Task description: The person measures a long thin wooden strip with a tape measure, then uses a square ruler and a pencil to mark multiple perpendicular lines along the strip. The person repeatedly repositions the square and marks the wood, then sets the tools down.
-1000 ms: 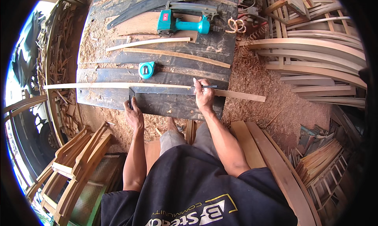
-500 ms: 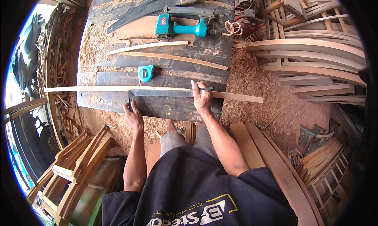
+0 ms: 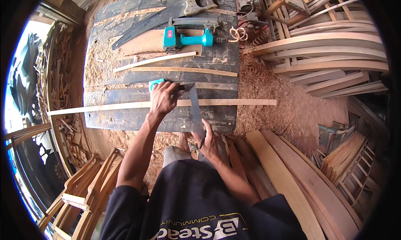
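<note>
My left hand (image 3: pixel 165 96) is closed on the dark handle of a metal try square (image 3: pixel 195 110), just in front of the teal tape measure (image 3: pixel 154 84), which it partly hides. My right hand (image 3: pixel 208 142) grips the lower end of the square's blade, along with a slim dark pencil (image 3: pixel 203 140), at the bench's near edge. A long pale wood strip (image 3: pixel 250 102) lies crosswise on the dark, shaving-strewn bench top (image 3: pixel 125 123), passing under the upright-pointing blade.
Beyond lie two short strips (image 3: pixel 184 69), a teal nail gun (image 3: pixel 194 40) and a handsaw (image 3: pixel 163 18). A compressor (image 3: pixel 246 2) with coiled hose stands behind. Curved timber (image 3: pixel 326 41) is stacked right, wooden parts (image 3: pixel 83 185) lower left, long planks (image 3: pixel 292 177) lower right.
My left hand has risen to the tape measure with the square's handle, swinging the blade from crosswise to lengthwise. My right hand has dropped to the bench's near edge. The long strip has straightened.
</note>
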